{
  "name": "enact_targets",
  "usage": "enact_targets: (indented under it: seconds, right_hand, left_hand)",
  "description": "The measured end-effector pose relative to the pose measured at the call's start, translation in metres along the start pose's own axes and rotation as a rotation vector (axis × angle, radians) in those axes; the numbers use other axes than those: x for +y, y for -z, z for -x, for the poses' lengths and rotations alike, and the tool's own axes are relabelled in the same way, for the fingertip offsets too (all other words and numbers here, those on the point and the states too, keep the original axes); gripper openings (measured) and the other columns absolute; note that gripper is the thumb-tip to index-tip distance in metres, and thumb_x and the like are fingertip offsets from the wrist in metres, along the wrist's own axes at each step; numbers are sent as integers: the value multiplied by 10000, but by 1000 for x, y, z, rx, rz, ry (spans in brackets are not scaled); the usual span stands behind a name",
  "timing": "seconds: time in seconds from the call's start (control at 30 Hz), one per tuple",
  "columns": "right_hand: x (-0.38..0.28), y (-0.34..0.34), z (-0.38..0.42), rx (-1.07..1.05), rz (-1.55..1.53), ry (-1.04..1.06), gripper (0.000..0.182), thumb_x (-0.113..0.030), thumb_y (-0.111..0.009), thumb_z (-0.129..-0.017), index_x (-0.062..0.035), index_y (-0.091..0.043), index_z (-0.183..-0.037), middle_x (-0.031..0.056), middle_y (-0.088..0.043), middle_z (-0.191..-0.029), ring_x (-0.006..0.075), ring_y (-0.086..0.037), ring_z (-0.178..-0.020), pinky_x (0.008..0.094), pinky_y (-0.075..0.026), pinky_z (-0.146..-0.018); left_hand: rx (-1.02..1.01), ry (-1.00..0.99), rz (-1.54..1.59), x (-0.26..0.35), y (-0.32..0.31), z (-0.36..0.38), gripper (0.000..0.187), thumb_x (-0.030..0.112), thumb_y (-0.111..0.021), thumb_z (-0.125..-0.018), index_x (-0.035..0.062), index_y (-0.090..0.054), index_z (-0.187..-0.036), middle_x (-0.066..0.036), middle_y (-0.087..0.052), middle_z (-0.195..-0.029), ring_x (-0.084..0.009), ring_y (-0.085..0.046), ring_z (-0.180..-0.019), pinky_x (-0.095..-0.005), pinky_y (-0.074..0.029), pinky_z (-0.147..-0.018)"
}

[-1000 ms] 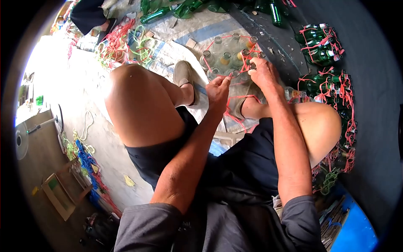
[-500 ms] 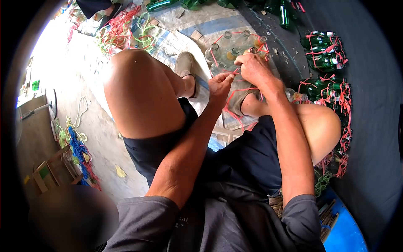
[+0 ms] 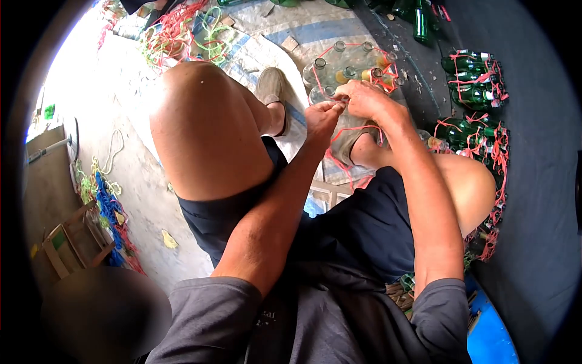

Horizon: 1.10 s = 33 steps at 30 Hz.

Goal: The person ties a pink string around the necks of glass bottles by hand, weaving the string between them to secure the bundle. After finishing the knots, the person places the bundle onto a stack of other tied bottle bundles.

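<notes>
Several clear glass bottles (image 3: 314, 73) stand upright in a cluster between my feet, with red plastic string (image 3: 357, 128) running around their necks. At the near side of the cluster, my left hand (image 3: 324, 119) pinches the string between thumb and fingertips. My right hand (image 3: 368, 101) is right beside it, its fingers bent down and closed on the same string. The fingertips of both hands meet, so the string between them is mostly hidden. A loose length of string trails below my hands past my right shoe (image 3: 347, 145). My right hand covers some of the nearer bottles.
Bundles of green bottles (image 3: 473, 85) tied with red string lie along the right side. More green bottles (image 3: 420, 21) are at the top. Tangled red and green string (image 3: 176, 36) lies at upper left, blue string (image 3: 108, 203) at left. A woven sheet (image 3: 330, 33) covers the floor.
My hands have drawn closer together, and the right fingers have curled down to the left fingertips at the string. The whole view has shifted slightly.
</notes>
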State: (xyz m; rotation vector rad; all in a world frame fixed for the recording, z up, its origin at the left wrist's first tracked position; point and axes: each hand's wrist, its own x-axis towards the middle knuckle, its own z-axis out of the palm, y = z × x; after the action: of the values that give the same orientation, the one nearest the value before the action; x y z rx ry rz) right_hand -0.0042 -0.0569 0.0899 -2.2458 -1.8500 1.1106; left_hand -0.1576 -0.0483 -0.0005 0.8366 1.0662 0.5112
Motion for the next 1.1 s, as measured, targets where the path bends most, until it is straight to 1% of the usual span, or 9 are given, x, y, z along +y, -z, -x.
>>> enact_targets:
  seconds: [0.03,0.13,0.33,0.43,0.53,0.63,0.73,0.83,1.1]
  right_hand:
    - [0,2,-2,-37,-19,-7,377,-14,-568,-869,-91,-747,-1192,169,-731,-1195,377,-672,-1161,458,-533,-975]
    - [7,3,-9,-55,-80,49,320,-113,-638,-868,-137,-774,-1156,171,-753,-1180,349,-712,-1117,435,-549,-946]
    - [-12,22,-15,-269,69,-81,333,-56,-596,-858,-99,-770,-1138,175,-750,-1178,345,-721,-1106,445,-572,-880]
    - [-6,15,-15,-198,166,4,288,-75,-607,-881,-102,-781,-1109,162,-752,-1183,343,-719,-1119,445,-585,-881]
    - [-2,8,-13,-137,302,81,234,-101,-644,-896,-93,-789,-1080,155,-749,-1184,348,-722,-1122,456,-596,-894]
    - [0,4,-11,-21,371,168,178,-115,-684,-894,-83,-787,-1036,150,-745,-1128,355,-730,-1103,487,-603,-892]
    - [-2,2,-4,93,494,207,139,-112,-696,-888,-89,-777,-997,134,-731,-1065,335,-742,-1074,507,-606,-875]
    - [-12,4,0,65,565,119,185,-85,-649,-884,-144,-757,-1022,109,-678,-1097,344,-695,-1076,498,-551,-917]
    - [-15,-4,6,198,767,163,152,-132,-664,-877,-176,-743,-1000,47,-666,-1081,270,-663,-1071,438,-491,-940]
  left_hand:
    - [-2,-12,9,-3,1,-2,192,187,-807,-894,-3,-790,-912,55,-641,-735,-31,-487,-601,-237,-365,-536]
    - [1,-42,5,-12,5,-9,200,171,-799,-899,-27,-795,-922,53,-666,-769,-33,-509,-645,-232,-386,-586]
    - [67,-82,-111,-14,4,-15,212,159,-785,-914,-52,-804,-932,48,-668,-762,-44,-518,-670,-250,-402,-598]
    - [147,-131,-77,-12,-2,-12,255,190,-832,-892,-34,-777,-783,58,-579,-619,-61,-448,-580,-316,-374,-526]
    - [159,-148,-155,-9,-1,-11,292,208,-838,-888,-36,-759,-749,60,-552,-595,-68,-432,-564,-335,-371,-519]
    - [149,-116,-192,-6,1,-9,253,190,-795,-910,-61,-799,-876,43,-636,-680,-58,-502,-619,-282,-406,-559]
    - [177,-131,-229,-5,0,-9,252,190,-798,-904,-61,-798,-880,41,-636,-681,-59,-506,-621,-281,-412,-564]
    - [168,-144,-218,-7,0,-10,262,206,-804,-912,-51,-795,-857,49,-614,-660,-54,-479,-601,-285,-386,-541]
    - [121,-122,-118,0,-7,-1,370,237,-792,-944,-13,-694,-690,82,-507,-604,-43,-392,-570,-297,-309,-498]
